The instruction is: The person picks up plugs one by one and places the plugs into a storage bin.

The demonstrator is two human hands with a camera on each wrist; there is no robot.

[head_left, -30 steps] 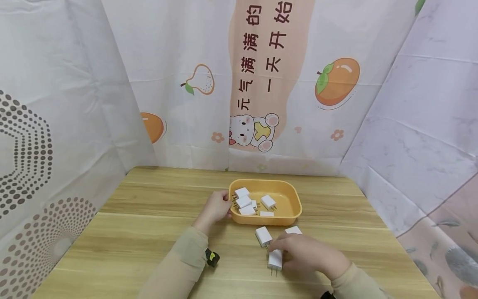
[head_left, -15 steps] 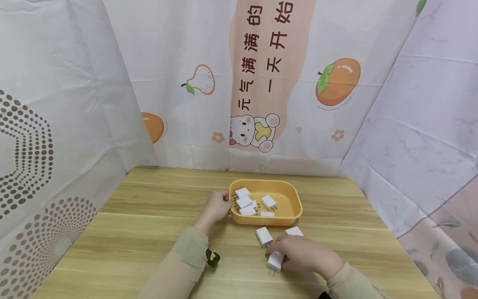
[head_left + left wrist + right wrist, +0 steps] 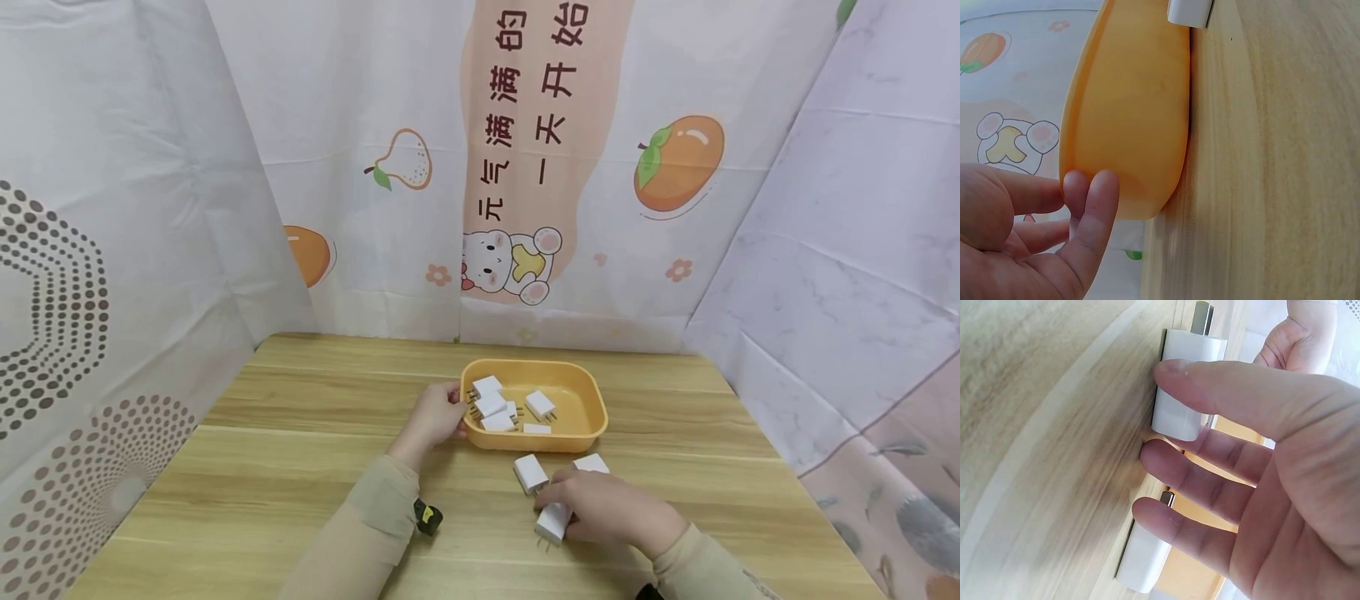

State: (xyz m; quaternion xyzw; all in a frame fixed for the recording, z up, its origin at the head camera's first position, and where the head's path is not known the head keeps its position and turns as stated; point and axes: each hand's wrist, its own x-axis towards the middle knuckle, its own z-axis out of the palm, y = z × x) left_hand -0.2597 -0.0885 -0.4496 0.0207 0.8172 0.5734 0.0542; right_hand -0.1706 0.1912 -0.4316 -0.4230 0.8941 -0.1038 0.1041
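Note:
My left hand (image 3: 433, 414) holds the left end of a yellow plastic tray (image 3: 525, 444). In the left wrist view its fingertips pinch the tray wall (image 3: 1129, 112) near the rim. Several white plug chargers lie inside the tray, most heaped at the left, with one charger (image 3: 540, 405) apart. In front of the tray, my right hand (image 3: 615, 512) pinches a white charger (image 3: 553, 523) between thumb and index finger, its prongs pointing toward me. The right wrist view shows the thumb across this charger's body (image 3: 1179, 415), close over the table, with the other fingers loosely bent.
Two more chargers lie on the wooden table (image 3: 300, 467): one charger (image 3: 531, 472) left of my right fingertips, another charger (image 3: 591, 463) just beyond the hand, partly covered by it. A printed curtain (image 3: 390, 250) closes off the back and sides.
My right hand has shifted slightly left, and the charger in it has turned a little, its prongs swinging left. My left hand and the tray stay in place.

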